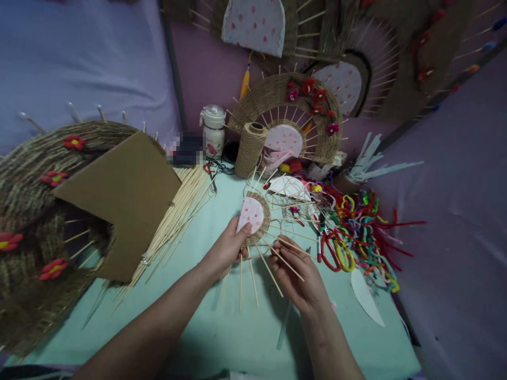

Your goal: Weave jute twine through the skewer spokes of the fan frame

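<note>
A small half-round piece (252, 213) with a pink dotted face, a woven twine rim and thin sticks fanning out is held above the table. My left hand (229, 244) grips it at its lower left, thumb on the face and fingers behind. At the right, among the sticks, my right hand (293, 266) has its fingers bent together near the rim, around a stick and what looks like a strand of twine. Its fingertips are partly hidden by the sticks.
Bundled sticks (180, 211) and cut cardboard (122, 195) lie left. Behind stand a twine roll (251, 150), a white jar (214, 132) and a flowered woven fan (285, 95). Red-handled scissors (329, 250), colourful pipe cleaners (366, 221) and a white cutout (365, 295) lie right.
</note>
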`<state>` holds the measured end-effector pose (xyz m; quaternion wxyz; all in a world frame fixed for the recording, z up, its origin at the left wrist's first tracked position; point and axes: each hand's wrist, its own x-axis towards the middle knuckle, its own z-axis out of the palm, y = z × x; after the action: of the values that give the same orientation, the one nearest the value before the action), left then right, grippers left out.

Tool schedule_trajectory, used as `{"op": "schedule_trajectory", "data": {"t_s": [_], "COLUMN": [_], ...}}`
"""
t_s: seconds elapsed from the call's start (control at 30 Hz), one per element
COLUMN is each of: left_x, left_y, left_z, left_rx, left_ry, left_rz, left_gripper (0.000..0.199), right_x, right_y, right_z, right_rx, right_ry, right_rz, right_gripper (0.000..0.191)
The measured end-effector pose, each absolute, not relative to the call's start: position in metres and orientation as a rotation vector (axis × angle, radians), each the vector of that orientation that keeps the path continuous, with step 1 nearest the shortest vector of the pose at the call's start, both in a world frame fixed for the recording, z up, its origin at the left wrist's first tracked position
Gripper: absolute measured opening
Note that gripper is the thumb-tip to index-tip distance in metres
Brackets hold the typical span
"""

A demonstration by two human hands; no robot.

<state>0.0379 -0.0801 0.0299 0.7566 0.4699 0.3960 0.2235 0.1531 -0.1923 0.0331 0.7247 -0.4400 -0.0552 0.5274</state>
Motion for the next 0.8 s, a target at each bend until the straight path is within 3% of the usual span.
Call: {"op": "schedule_trajectory", "data": {"t_s": [0.53, 0.8], "left_x": [0.038, 0.038], "left_y": [-0.079, -0.081], "left_z": [0.034, 0.032], "left_rx": [0.982, 0.957], "left_ry": [0.851, 0.796], "left_rz": [0.464, 0.442], "left_gripper": [0.042, 0.041], "right_x": [0.165, 0.167], "right_y": [-0.196, -0.190], "right_z": [0.023, 0.031], "right_rx": [-1.201, -1.253], "right_ry": [-0.131, -0.243], "right_rz": [1.051, 0.892], "right_gripper": [0.031, 0.025]}}
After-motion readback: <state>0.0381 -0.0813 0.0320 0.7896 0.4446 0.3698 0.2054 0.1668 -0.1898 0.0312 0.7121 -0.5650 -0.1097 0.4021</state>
